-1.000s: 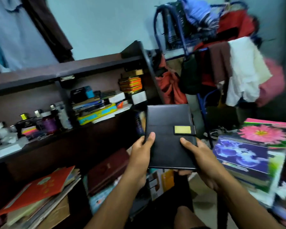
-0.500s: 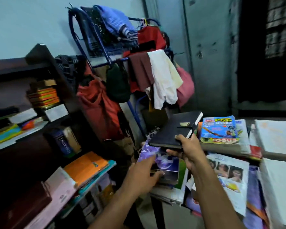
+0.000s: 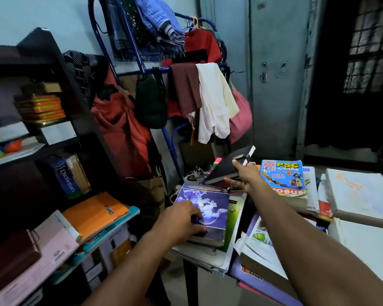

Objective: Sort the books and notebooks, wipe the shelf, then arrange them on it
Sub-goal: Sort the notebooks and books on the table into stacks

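Head view: the right hand (image 3: 244, 177) pinches the near edge of a black leather-look notebook (image 3: 227, 165), thumb on top, fingers beneath, the notebook tilted up and away above the piled books. The left hand (image 3: 181, 224) lies on a purple-blue hardcover book (image 3: 208, 204) atop a stack, fingers curled over its near corner. Just right of the notebook lies a blue-and-yellow PSC guide (image 3: 282, 177); the dark wooden shelf (image 3: 80, 120) stands left.
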Tool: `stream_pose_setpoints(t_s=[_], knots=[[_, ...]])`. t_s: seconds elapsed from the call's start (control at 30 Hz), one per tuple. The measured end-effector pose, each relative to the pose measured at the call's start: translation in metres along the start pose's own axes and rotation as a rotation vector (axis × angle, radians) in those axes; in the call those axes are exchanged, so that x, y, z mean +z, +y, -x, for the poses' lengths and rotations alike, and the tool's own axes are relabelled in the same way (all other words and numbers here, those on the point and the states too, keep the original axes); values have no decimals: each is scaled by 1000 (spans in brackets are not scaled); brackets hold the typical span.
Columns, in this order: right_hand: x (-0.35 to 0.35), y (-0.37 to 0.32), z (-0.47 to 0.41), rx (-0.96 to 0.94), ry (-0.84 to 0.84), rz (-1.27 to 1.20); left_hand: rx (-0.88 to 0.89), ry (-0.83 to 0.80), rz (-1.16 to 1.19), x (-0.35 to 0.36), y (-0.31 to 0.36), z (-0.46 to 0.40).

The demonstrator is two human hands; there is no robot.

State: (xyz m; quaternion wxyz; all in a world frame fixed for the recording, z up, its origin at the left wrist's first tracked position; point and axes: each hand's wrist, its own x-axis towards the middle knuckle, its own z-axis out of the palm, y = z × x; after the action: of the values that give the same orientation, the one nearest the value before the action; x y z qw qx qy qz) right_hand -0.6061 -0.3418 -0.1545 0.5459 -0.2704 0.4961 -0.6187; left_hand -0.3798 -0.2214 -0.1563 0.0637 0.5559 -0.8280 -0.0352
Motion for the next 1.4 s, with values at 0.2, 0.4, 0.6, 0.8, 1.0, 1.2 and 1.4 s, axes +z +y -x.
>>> stream_pose_setpoints(t_s=[0.2, 0.4, 0.6, 0.8, 1.0, 1.2, 1.4], knots=[[-17, 21, -27, -33, -46, 215, 2, -17, 4, 0, -2, -5], [-37, 62, -112, -165, 44, 390, 9, -7, -2, 2, -1, -5], [-18, 25, -49, -262, 32, 183, 17, 2, -26, 2, -1, -4], [-7, 34, -50, -243, 161, 20, 18, 3, -20, 3, 0, -6], [11, 28, -7, -231, 240, 838, 33, -32, -67, -1, 0, -8], [71, 25, 70, -512, -215, 876, 86, 180, 244, -10, -37, 18], [155, 89, 161, -674, -707, 931, -259, 745, 307, -2, -142, 149]])
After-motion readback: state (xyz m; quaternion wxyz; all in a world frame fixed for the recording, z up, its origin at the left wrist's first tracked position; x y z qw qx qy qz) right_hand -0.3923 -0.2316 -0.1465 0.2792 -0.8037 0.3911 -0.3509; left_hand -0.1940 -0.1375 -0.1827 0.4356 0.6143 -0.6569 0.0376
